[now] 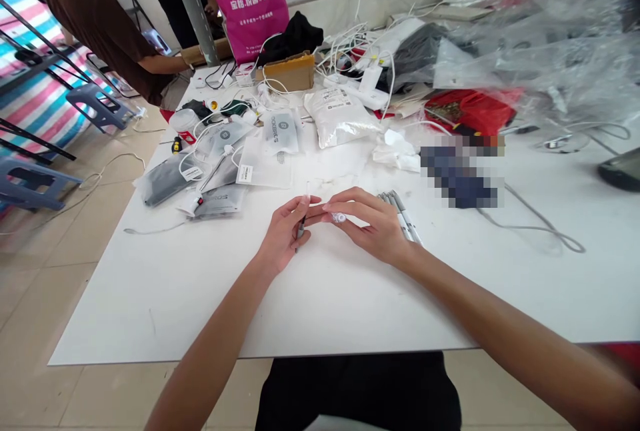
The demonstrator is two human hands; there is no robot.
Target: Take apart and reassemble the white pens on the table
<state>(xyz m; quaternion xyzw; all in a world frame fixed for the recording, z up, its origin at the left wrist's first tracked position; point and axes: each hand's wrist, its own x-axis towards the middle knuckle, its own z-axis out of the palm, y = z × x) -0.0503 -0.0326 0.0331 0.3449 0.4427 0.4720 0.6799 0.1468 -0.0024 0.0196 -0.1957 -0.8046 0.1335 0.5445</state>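
Observation:
My left hand (286, 232) is closed around a thin dark pen-like stick (301, 227) just above the white table (200, 284). My right hand (369, 221) meets it from the right, its fingertips pinched on a small clear cap-like piece (339, 217) at the stick's upper end. Beside my right hand lie a few grey and white pens (406, 216) side by side on the table.
Sealed plastic pouches (220, 158) and a white bag (340, 118) lie further back. Behind them are a cardboard box (290, 71), white cables and chargers (365, 64), a pink bag (247, 1) and crumpled clear plastic (540, 44). A person (110, 31) leans at the far left corner near blue stools (30, 181).

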